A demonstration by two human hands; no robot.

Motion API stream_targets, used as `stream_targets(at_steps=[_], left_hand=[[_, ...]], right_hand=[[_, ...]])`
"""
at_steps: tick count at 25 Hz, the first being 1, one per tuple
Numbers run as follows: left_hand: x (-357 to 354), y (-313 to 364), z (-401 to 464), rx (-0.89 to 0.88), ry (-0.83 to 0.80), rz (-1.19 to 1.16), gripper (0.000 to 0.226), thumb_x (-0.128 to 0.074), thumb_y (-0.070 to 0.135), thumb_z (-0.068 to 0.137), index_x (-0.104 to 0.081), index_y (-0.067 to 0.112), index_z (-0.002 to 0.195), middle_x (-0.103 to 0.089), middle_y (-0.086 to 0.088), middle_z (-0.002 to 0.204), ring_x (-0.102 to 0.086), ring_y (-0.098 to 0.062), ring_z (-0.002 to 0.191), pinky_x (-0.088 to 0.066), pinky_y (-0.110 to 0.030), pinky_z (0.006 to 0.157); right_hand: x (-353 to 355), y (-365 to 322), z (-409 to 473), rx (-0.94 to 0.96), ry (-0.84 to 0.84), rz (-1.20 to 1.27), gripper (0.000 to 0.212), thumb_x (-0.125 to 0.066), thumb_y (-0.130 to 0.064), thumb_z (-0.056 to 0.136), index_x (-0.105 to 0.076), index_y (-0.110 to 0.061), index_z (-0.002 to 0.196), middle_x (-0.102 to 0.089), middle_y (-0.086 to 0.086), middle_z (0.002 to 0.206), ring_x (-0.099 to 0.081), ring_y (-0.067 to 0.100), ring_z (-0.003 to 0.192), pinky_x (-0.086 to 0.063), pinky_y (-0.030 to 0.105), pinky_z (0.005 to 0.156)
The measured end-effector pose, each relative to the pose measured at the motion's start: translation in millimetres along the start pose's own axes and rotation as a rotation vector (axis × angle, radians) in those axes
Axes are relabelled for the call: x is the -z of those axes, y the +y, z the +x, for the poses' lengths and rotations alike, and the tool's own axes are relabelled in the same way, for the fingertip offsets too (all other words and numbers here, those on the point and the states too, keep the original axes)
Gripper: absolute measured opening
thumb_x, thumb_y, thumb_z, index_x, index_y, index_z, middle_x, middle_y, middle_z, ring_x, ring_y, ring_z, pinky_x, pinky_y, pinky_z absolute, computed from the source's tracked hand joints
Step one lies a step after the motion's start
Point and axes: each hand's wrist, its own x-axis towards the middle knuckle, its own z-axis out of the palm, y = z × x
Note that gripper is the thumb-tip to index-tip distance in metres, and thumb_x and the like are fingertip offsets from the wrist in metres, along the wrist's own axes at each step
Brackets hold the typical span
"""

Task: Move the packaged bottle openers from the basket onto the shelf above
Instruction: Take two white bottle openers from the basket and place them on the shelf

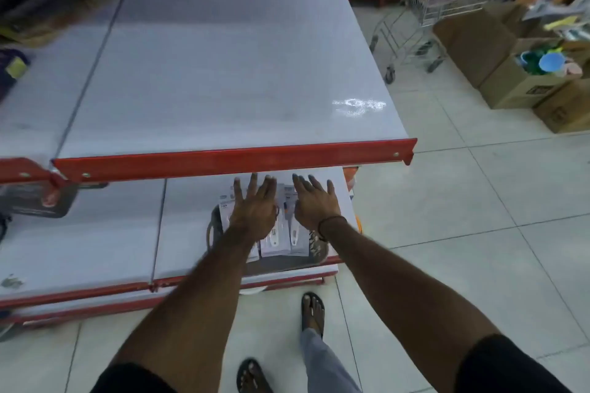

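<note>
Reaching with left hand (pixel 253 207) and right hand (pixel 316 202), fingers spread wide and holding nothing, over packaged bottle openers (pixel 281 241) lying in the grey basket (pixel 214 226) near the lower shelf's (pixel 188 233) front-right corner, below the red-edged upper shelf (pixel 223 89).

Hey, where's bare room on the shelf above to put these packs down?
The upper shelf is bare from its red front lip to the back, apart from a white smudge near the right edge. Crowded: the basket of packs under both hands.
</note>
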Motion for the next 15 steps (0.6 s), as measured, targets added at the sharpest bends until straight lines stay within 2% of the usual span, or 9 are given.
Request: stream_targets(at_steps=[1, 3, 4, 6, 8, 11, 13, 15], left_hand=[[-4, -3, 8, -0.012, -0.009, -0.008, 0.073, -0.08, 0.037, 0.074, -0.057, 0.005, 0.135, -0.06, -0.015, 0.139, -0.047, -0.044, 0.136, -0.032, -0.077, 0.105], [-1, -6, 18, -0.031, 0.02, -0.034, 0.063, -0.09, 0.029, 0.06, -0.07, 0.005, 0.114, -0.074, -0.014, 0.116, -0.062, -0.041, 0.12, -0.041, -0.073, 0.101], [7, -7, 20, -0.032, 0.058, -0.067, 0.053, -0.092, 0.023, 0.058, -0.073, 0.006, 0.105, -0.076, -0.013, 0.108, -0.066, -0.039, 0.113, -0.043, -0.069, 0.101], [18, -7, 21, -0.036, 0.173, -0.153, 0.036, -0.09, 0.014, 0.061, -0.074, 0.008, 0.093, -0.077, -0.011, 0.099, -0.07, -0.035, 0.101, -0.046, -0.059, 0.102], [30, -6, 17, -0.024, 0.223, -0.247, 0.025, -0.083, 0.013, 0.071, -0.074, 0.009, 0.094, -0.077, -0.009, 0.099, -0.07, -0.032, 0.098, -0.047, -0.05, 0.103], [53, 1, 5, 0.055, 0.082, -0.376, 0.019, -0.067, 0.011, 0.085, -0.066, 0.011, 0.104, -0.074, -0.011, 0.101, -0.07, -0.031, 0.091, -0.057, -0.042, 0.09], [71, 6, -8, 0.049, 0.062, -0.372, 0.02, -0.061, 0.008, 0.087, -0.061, 0.011, 0.107, -0.074, -0.012, 0.1, -0.07, -0.031, 0.085, -0.059, -0.041, 0.082], [89, 12, -31, 0.047, 0.056, -0.361, 0.028, -0.064, 0.007, 0.086, -0.059, 0.011, 0.114, -0.072, -0.012, 0.108, -0.068, -0.03, 0.091, -0.057, -0.041, 0.086]], right_hand=[[0, 1, 7, 0.016, -0.006, 0.005, 0.061, -0.042, -0.032, 0.097, -0.023, -0.017, 0.153, -0.031, 0.006, 0.16, -0.022, 0.029, 0.15, -0.009, 0.059, 0.122], [3, 4, 14, 0.036, 0.069, 0.008, 0.049, -0.047, -0.029, 0.095, -0.043, -0.016, 0.142, -0.051, 0.008, 0.146, -0.042, 0.03, 0.138, -0.026, 0.055, 0.116], [8, 4, 15, 0.051, 0.123, 0.005, 0.043, -0.049, -0.026, 0.093, -0.053, -0.015, 0.134, -0.058, 0.008, 0.137, -0.049, 0.03, 0.13, -0.034, 0.051, 0.11], [18, 7, 11, 0.069, 0.203, 0.024, 0.034, -0.052, -0.022, 0.089, -0.063, -0.013, 0.12, -0.065, 0.008, 0.125, -0.055, 0.029, 0.12, -0.041, 0.045, 0.099], [31, 8, 3, 0.064, 0.236, 0.036, 0.033, -0.051, -0.02, 0.088, -0.065, -0.011, 0.117, -0.066, 0.009, 0.12, -0.056, 0.03, 0.116, -0.043, 0.044, 0.094], [41, 4, -20, 0.052, 0.25, 0.067, 0.032, -0.049, -0.018, 0.087, -0.062, -0.011, 0.115, -0.067, 0.012, 0.116, -0.059, 0.033, 0.11, -0.045, 0.043, 0.09], [48, -4, -38, 0.054, 0.238, 0.144, 0.027, -0.049, -0.016, 0.089, -0.059, -0.011, 0.114, -0.069, 0.014, 0.114, -0.063, 0.036, 0.103, -0.048, 0.041, 0.086], [56, -14, -62, 0.084, 0.246, 0.186, 0.025, -0.05, -0.015, 0.091, -0.057, -0.012, 0.115, -0.07, 0.014, 0.114, -0.065, 0.036, 0.099, -0.051, 0.039, 0.082]])
